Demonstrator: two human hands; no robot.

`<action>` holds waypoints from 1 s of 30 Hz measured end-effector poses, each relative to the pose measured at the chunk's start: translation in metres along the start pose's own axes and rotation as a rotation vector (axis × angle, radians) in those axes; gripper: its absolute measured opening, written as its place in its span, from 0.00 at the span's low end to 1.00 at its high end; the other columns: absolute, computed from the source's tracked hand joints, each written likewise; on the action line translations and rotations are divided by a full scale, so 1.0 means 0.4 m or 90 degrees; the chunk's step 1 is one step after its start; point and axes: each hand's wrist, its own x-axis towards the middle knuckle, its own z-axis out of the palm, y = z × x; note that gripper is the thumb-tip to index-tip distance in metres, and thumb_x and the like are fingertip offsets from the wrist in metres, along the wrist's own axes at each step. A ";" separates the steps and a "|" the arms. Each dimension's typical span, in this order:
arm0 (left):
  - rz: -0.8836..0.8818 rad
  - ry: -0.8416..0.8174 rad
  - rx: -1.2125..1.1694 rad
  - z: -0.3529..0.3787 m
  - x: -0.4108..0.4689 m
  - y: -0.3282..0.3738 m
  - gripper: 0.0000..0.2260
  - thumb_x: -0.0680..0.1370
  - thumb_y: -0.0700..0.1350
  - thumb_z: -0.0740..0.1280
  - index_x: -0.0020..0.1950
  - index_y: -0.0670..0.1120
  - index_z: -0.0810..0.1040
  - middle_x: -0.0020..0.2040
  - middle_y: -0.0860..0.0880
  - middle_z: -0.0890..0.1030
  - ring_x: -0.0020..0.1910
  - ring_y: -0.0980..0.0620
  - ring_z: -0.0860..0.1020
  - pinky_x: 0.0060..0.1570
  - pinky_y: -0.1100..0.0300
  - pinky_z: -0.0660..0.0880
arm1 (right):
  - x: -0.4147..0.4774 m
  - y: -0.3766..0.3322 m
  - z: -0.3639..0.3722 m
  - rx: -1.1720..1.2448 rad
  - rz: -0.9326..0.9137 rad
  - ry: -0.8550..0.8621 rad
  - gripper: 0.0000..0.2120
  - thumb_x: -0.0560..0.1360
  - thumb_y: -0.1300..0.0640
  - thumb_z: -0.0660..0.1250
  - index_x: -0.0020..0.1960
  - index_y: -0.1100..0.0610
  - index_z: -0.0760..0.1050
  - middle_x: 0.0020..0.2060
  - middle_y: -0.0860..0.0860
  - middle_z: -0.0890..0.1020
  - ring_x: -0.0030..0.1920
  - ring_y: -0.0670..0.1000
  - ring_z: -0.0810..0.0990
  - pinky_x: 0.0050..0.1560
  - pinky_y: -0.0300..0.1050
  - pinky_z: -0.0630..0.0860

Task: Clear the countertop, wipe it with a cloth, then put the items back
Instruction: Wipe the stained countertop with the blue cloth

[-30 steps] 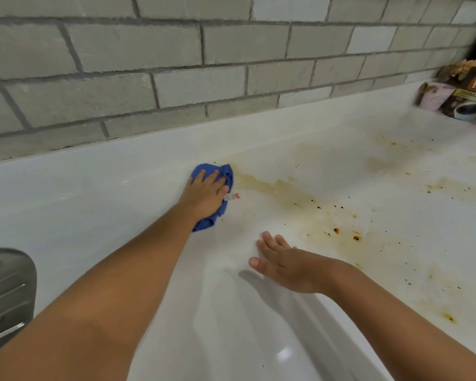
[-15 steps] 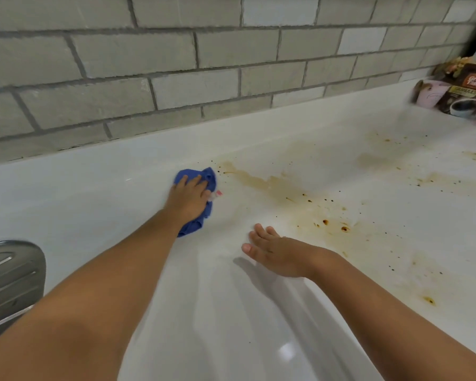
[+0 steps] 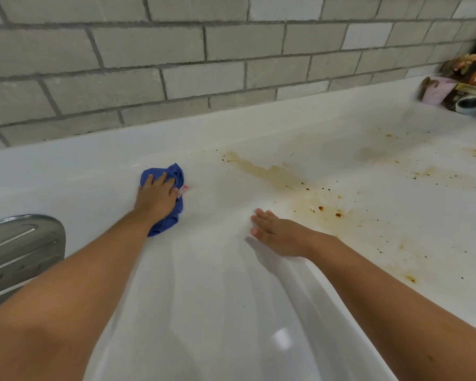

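Left hand: left hand presses flat, fingers spread, on crumpled blue cloth.
Right hand: right hand lies open on stained white countertop, holding nothing.

A wall of pale grey brick-shaped tiles, laid in staggered rows with darker grout lines, runs along the back. At the left edge sits a stainless-steel drainboard with a rounded corner and raised ribs (only part of it is in view). A tan streak crosses the white countertop diagonally, with small dark specks scattered round it. To its right lie two dark rust-brown spots, close together. Fainter yellowish smears spread further right, and another brown spot sits near the front edge.
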 end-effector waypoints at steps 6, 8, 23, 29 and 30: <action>0.260 -0.013 -0.129 0.019 -0.234 0.245 0.18 0.80 0.39 0.56 0.71 0.44 0.67 0.74 0.48 0.63 0.75 0.47 0.56 0.71 0.63 0.49 | -0.007 0.006 -0.010 0.024 0.015 0.234 0.16 0.80 0.62 0.53 0.63 0.64 0.73 0.60 0.58 0.74 0.62 0.58 0.71 0.60 0.46 0.67; 0.269 -0.030 -0.165 0.011 -0.239 0.217 0.18 0.80 0.40 0.55 0.70 0.44 0.68 0.73 0.48 0.65 0.74 0.47 0.58 0.71 0.61 0.51 | -0.010 -0.004 -0.015 0.024 0.020 0.268 0.17 0.79 0.63 0.53 0.65 0.61 0.73 0.59 0.57 0.75 0.62 0.58 0.71 0.60 0.46 0.67; -0.051 -0.024 0.078 -0.021 0.083 -0.214 0.23 0.82 0.51 0.49 0.74 0.43 0.60 0.76 0.44 0.59 0.75 0.44 0.56 0.72 0.47 0.52 | -0.043 0.010 0.035 0.020 -0.015 0.327 0.19 0.81 0.57 0.54 0.71 0.57 0.67 0.62 0.51 0.74 0.68 0.51 0.67 0.61 0.38 0.64; 0.132 -0.062 0.055 0.038 -0.063 0.163 0.22 0.82 0.51 0.48 0.76 0.49 0.57 0.77 0.48 0.54 0.76 0.44 0.50 0.74 0.48 0.49 | -0.068 0.025 0.021 0.024 0.057 0.356 0.18 0.81 0.59 0.54 0.69 0.58 0.68 0.61 0.54 0.75 0.66 0.53 0.68 0.60 0.41 0.65; 0.169 -0.068 0.041 0.035 -0.120 0.221 0.22 0.82 0.51 0.48 0.76 0.50 0.56 0.77 0.50 0.53 0.76 0.44 0.49 0.74 0.50 0.49 | -0.073 0.025 0.013 0.022 0.066 0.356 0.18 0.81 0.59 0.54 0.69 0.59 0.69 0.60 0.54 0.75 0.66 0.54 0.68 0.60 0.42 0.65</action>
